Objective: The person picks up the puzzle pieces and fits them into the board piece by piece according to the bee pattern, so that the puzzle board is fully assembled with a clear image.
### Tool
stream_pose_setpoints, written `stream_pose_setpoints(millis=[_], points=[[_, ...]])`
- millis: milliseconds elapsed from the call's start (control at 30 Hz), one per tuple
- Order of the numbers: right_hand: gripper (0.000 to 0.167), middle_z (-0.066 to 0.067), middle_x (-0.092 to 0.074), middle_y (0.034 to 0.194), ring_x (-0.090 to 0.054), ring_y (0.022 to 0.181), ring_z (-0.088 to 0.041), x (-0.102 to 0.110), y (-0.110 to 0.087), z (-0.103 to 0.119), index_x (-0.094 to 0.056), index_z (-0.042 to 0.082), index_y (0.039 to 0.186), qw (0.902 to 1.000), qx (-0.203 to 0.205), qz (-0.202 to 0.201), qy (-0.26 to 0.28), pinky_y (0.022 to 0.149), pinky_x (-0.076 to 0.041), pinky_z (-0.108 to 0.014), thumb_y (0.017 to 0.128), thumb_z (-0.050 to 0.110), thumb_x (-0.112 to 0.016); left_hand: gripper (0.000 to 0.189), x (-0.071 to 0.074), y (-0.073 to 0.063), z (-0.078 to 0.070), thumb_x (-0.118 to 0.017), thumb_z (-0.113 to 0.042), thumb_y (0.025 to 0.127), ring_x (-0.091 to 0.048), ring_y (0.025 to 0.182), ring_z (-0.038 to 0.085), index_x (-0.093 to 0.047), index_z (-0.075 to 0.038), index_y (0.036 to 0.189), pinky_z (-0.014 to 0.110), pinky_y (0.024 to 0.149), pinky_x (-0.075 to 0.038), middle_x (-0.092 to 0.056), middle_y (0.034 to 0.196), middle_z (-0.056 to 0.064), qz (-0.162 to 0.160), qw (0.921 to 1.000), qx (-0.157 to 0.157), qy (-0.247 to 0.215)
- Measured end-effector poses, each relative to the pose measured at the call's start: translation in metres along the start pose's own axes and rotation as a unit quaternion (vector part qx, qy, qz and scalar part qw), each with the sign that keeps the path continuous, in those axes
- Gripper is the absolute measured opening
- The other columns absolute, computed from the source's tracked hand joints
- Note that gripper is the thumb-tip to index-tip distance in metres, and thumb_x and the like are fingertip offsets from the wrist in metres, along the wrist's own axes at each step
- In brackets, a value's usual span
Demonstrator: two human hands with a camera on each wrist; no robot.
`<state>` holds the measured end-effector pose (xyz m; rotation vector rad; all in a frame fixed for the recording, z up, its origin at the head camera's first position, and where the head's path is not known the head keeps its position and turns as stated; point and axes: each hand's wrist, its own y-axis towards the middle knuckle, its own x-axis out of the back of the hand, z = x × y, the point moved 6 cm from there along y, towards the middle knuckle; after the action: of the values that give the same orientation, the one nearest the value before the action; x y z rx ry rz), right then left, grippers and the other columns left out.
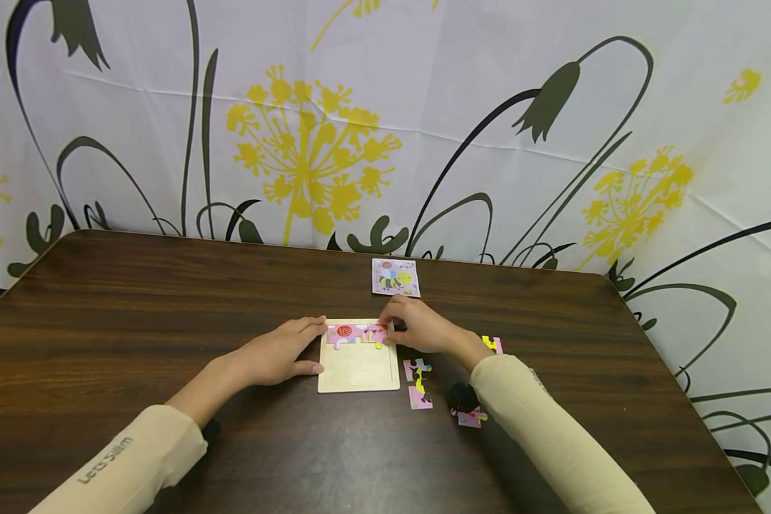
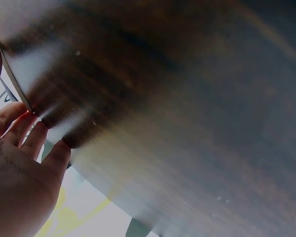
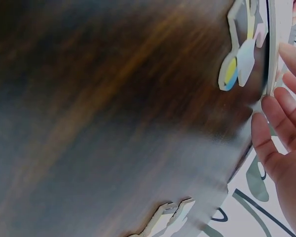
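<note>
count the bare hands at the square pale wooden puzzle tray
2: the left hand touches the left edge of the square pale wooden puzzle tray; the right hand is at its upper right corner in the head view. Neither is hidden there.

A square, pale wooden puzzle tray (image 1: 358, 370) lies flat on the table, a left hand (image 1: 278, 354) at its left edge. Pink jigsaw pieces with a red, round motif (image 1: 345, 331) line its top, the bare base showing below. A right hand (image 1: 422, 327) touches the row's right end. Loose to the right lie a pink-and-blue piece (image 1: 410, 370), a pink-and-yellow one (image 1: 420, 401), a purplish-pink one (image 1: 469, 419) and a partly hidden yellow-and-pink one (image 1: 491, 343).
</note>
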<state>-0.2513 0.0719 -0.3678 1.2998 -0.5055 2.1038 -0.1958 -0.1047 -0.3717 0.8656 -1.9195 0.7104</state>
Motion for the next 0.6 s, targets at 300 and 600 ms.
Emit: stream_pose_setpoints(millis=[300, 600], points=[[0.02, -0.004, -0.055, 0.096, -0.052, 0.089, -0.017, -0.002, -0.0005, 0.0007, -0.067, 0.007, 0.103, 0.9998, 0.014, 0.002, 0.01, 0.079, -0.045, -0.029, 0.082, 0.01, -0.069, 0.065, -0.0011, -0.0002, 0.0006, -0.062, -0.03, 0.087, -0.028, 0.128, 0.04, -0.037, 0.005, 0.135, 0.053, 0.1, -0.028, -0.031, 0.142, 0.022, 0.002, 1.0, 0.001, -0.003], [0.021, -0.005, -0.054, 0.092, -0.05, 0.085, -0.018, -0.0012, -0.0005, 0.0033, -0.069, 0.007, 0.102, 0.9996, 0.024, -0.004, 0.012, 0.073, -0.043, -0.025, 0.081, 0.01, -0.07, 0.064, 0.0015, -0.0013, 0.0, -0.061, -0.03, 0.088, -0.03, 0.127, 0.041, -0.037, 0.006, 0.134, 0.052, 0.099, -0.029, -0.032, 0.14, 0.023, -0.006, 0.9999, -0.01, 0.002]])
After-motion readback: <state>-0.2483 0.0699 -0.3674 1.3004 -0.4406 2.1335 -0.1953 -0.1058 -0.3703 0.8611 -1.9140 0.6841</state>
